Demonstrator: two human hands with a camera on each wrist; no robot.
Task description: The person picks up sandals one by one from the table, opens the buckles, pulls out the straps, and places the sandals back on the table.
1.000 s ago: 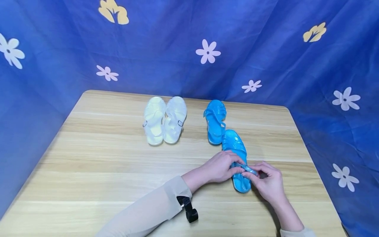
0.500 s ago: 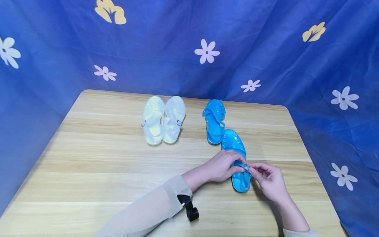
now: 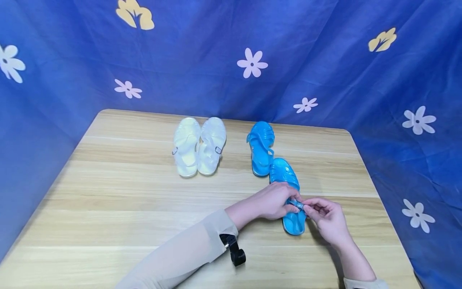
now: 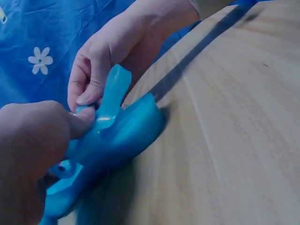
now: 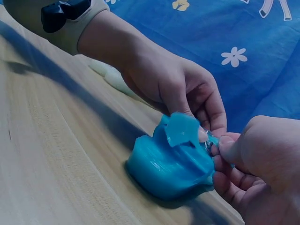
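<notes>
A blue jelly sandal (image 3: 294,224) lies on the table, toe pointing away, with both hands at its ankle strap. My left hand (image 3: 276,200) reaches over it from the left and pinches the strap between thumb and fingers. From the right side, my right hand (image 3: 326,218) pinches the strap's end beside the small buckle (image 5: 209,140). The thumbs nearly meet in the left wrist view, where the sandal's upright heel strap (image 4: 113,93) stands in front of them. Fingertips hide part of the buckle. A second blue sandal (image 3: 260,150) lies just behind, touching the first one's toe.
Two white translucent sandals (image 3: 187,148) lie side by side left of the blue pair, toes away. The wooden table (image 3: 126,192) ends at a blue flowered curtain (image 3: 202,60) behind and at both sides. A black strap (image 3: 236,255) hangs from the left sleeve.
The right hand's fingers have drawn closer to the left hand at the strap, and less of the strap end shows between them. The left forearm has shifted slightly right. The other sandals stay put.
</notes>
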